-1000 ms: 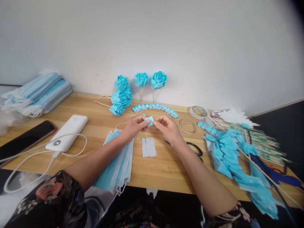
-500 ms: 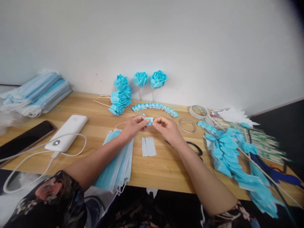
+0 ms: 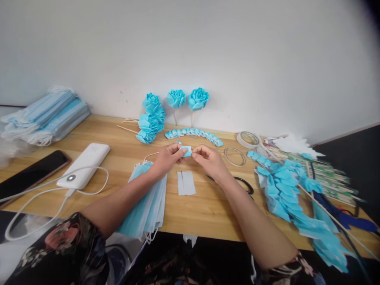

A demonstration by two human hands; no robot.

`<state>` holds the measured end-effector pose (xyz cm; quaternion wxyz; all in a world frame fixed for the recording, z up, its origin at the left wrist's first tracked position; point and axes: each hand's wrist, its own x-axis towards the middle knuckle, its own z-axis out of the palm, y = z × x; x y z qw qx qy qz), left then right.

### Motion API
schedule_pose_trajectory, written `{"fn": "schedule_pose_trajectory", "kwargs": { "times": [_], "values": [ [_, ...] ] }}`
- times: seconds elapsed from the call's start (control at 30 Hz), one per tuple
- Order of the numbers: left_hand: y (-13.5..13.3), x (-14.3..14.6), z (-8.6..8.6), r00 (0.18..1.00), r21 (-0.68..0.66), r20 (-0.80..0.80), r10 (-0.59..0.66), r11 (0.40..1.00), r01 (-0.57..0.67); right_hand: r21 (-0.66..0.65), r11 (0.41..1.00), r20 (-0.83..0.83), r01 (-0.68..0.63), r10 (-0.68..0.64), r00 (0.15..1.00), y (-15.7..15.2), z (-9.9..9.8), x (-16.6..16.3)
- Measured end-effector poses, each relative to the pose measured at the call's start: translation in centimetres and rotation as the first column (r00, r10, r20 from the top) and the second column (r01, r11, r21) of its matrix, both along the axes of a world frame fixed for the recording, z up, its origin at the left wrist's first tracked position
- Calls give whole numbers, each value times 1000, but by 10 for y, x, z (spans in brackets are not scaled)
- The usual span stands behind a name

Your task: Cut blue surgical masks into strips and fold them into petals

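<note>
A small blue piece of mask fabric (image 3: 187,151) is pinched between the thumb and fingers of my left hand (image 3: 171,157). My right hand (image 3: 207,157) is closed at the piece's right edge, its thumb and forefinger pressed together there. Below the hands lies a pale grey fabric rectangle (image 3: 186,183) with a slit or fold along it. A stack of blue face masks (image 3: 150,202) rests under my left forearm. Just beyond the hands curves a row of folded blue petals (image 3: 192,133). Black-handled scissors (image 3: 245,184) are partly hidden by my right forearm.
Blue fabric flowers (image 3: 198,99) on sticks stand or lie along the wall. Tape rolls (image 3: 248,139) sit right of the hands, near a heap of blue petal strips (image 3: 279,190). A power bank (image 3: 86,164), a phone (image 3: 32,172) and piled masks (image 3: 50,114) occupy the left.
Both hands stay almost in place around the small blue piece. The right fingertips shift only very slightly at its edge; the view moves a touch.
</note>
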<state>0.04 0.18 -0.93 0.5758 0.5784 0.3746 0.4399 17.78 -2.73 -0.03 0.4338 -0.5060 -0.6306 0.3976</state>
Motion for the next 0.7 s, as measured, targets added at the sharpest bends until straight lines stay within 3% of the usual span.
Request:
{"fn": "schedule_pose_trajectory", "kwargs": {
  "times": [0.33, 0.7],
  "values": [
    [-1, 0, 1, 1000, 4, -1, -21, 1000, 21, -113, 993, -188, -18, -3, 982, -2, 10, -3],
    [0, 0, -4, 988, 89, -153, -5, 996, 19, -115, 993, -45, 7, -12, 999, -4, 12, -3]
  ]
}}
